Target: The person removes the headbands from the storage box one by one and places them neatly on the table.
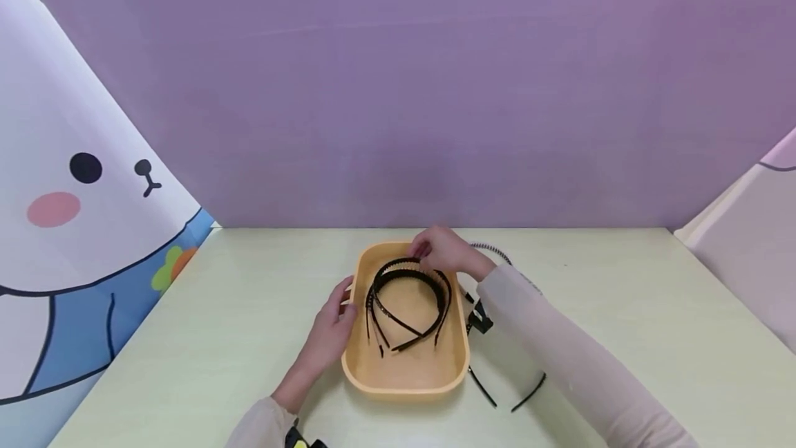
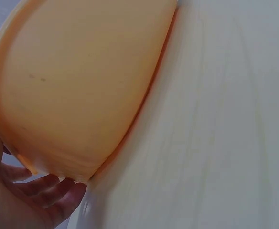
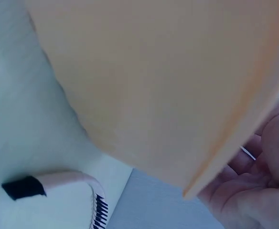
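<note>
A yellow-orange plastic tray [image 1: 407, 389] with rounded corners stands on the table. Several thin black headbands [image 1: 381, 281] lie overlapping inside it. At the tray's left side my left hand [image 1: 331, 327] holds the wall, its fingers [image 2: 53, 195] against the outside and the thumb at the rim. My right hand [image 1: 443, 251] reaches over the far right corner and pinches a black headband at its top curve. The right wrist view shows that hand's curled fingers [image 3: 235, 186] behind the tray wall; the headband is hidden there.
Right of the tray, partly under my right forearm, lie more headbands [image 1: 491, 247], one with a black bow [image 1: 479, 318]. Black headband ends [image 1: 528, 393] stick out nearer me. A purple backdrop [image 1: 398, 123] rises behind the pale table [image 1: 622, 296].
</note>
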Tool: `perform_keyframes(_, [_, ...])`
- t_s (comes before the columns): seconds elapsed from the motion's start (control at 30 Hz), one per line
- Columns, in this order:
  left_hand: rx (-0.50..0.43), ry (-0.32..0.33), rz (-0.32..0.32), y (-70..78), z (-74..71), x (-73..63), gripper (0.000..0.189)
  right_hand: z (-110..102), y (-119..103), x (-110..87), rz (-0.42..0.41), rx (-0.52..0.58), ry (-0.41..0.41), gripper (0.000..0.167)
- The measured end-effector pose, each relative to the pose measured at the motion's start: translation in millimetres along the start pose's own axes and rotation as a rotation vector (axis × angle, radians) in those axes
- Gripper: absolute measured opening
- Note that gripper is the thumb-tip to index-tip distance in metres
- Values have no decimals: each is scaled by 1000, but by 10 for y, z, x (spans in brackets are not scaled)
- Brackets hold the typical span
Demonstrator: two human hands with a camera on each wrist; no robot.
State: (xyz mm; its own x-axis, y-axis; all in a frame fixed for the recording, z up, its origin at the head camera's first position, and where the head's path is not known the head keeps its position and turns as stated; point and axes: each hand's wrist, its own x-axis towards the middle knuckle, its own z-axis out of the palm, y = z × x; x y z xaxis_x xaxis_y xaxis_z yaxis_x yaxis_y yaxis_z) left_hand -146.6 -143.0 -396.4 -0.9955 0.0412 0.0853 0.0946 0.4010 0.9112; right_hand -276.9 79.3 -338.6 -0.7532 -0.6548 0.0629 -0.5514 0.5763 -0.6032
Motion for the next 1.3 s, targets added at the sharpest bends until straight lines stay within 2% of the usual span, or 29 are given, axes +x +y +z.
perform_keyframes(0.27, [7,4,-5,-41,-1,45,49,-64,-26,-26,8,-18,2,23])
perform_keyframes(0.63, [15,-11,-13,-16,-12,51,49,-230,-46,-122,55,-15,4,24])
perform_keyframes(0.9, [17,-10,-8,-46,-35,56,48,-310,5,-205,27,-41,34,24])
perform_keyframes(1.3, [9,-4,1,-46,-71,-2,48,-380,136,-287,73,-44,21,21])
